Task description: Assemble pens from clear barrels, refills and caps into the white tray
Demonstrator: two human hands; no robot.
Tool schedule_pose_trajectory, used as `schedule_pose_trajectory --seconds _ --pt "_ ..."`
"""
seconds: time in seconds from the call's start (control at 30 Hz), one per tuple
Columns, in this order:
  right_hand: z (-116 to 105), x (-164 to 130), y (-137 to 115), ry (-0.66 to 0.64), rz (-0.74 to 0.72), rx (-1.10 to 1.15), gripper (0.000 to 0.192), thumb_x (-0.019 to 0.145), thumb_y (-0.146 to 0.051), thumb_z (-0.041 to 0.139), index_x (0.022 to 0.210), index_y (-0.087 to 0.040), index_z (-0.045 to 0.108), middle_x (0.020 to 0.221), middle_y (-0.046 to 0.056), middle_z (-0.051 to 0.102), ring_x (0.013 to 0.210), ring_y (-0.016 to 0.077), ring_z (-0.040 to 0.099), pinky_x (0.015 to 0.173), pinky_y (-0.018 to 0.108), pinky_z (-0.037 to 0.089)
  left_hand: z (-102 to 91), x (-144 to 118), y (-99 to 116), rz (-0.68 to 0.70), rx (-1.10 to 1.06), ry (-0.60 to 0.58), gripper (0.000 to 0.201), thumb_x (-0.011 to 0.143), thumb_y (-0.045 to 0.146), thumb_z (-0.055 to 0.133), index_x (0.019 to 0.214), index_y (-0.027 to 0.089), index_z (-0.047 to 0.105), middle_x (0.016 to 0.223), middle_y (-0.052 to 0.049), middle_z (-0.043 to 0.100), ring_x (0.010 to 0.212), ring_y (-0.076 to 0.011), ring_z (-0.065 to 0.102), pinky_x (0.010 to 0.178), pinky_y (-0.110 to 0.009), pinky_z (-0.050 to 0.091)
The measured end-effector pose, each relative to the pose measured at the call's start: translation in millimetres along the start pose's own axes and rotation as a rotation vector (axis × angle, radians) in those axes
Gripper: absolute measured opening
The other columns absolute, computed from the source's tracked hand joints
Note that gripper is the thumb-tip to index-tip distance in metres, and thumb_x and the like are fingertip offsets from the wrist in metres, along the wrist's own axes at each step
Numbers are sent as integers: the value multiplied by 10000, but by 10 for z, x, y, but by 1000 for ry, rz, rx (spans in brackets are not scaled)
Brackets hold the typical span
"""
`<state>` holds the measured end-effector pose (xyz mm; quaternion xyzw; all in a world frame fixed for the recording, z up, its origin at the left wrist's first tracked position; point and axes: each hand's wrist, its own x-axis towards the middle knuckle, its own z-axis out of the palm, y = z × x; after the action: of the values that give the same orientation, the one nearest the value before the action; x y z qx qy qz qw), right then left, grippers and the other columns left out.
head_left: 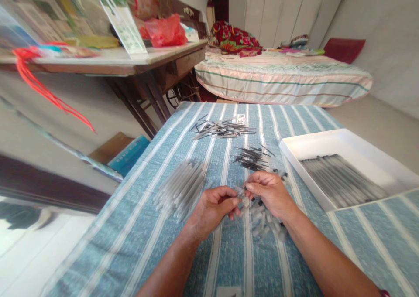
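My left hand (216, 207) is closed in a pinch on a small translucent pen part (240, 192), blurred and partly covered by the fingers. Right beside it, my right hand (266, 191) pinches at the same spot, where a small dark bit shows at its fingertips; I cannot make out what it is. Under and beside the right hand lies a pile of greyish translucent pen caps (262, 223). Frosted pen barrels (183, 186) form a bundle left of my left hand. Thin black pen refills (252, 157) lie just beyond the right hand.
A white box (334, 135) at the right holds a row of pens (340, 177). More thin dark and pale sticks (225, 128) lie farther back on the striped tablecloth (157, 262). A sewing-machine table (163, 59) stands at left, a bed (284, 76) behind.
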<state>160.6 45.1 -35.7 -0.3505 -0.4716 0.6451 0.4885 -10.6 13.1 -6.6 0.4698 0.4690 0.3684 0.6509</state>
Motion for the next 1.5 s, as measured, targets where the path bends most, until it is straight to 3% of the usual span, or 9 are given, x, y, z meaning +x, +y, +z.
schedule_pose_trajectory --seconds 0.4,0.97,1.17,1.5 --pt "20 -9 38 33 -38 -160 198 680 -331 727 669 -155 638 528 -25 592 488 96 512 495 206 406 -33 10 -28 -50 83 -8 140 714 278 631 734 141 612 549 2 627 445 -88 489 472 -224 383" --pt "-1 -4 90 -4 -81 -251 209 728 -332 688 649 -158 603 544 -21 590 499 95 519 500 201 412 -44 18 -49 -74 -25 -20 132 706 253 633 717 122 617 545 -3 612 444 -73 478 447 -200 350" --pt "-4 -6 31 -26 -69 -319 200 735 -351 670 795 -162 647 581 -12 621 525 112 561 524 220 449 -43 24 -47 -63 -16 -15 149 702 264 637 738 122 606 548 1 609 446 -76 476 446 -203 345" --pt "-18 -21 4 -66 -43 -493 299 776 -410 616 624 -153 597 540 -9 598 502 101 542 495 199 411 -54 25 -66 -62 34 -47 137 710 252 637 734 122 602 532 9 606 437 -70 455 450 -200 349"
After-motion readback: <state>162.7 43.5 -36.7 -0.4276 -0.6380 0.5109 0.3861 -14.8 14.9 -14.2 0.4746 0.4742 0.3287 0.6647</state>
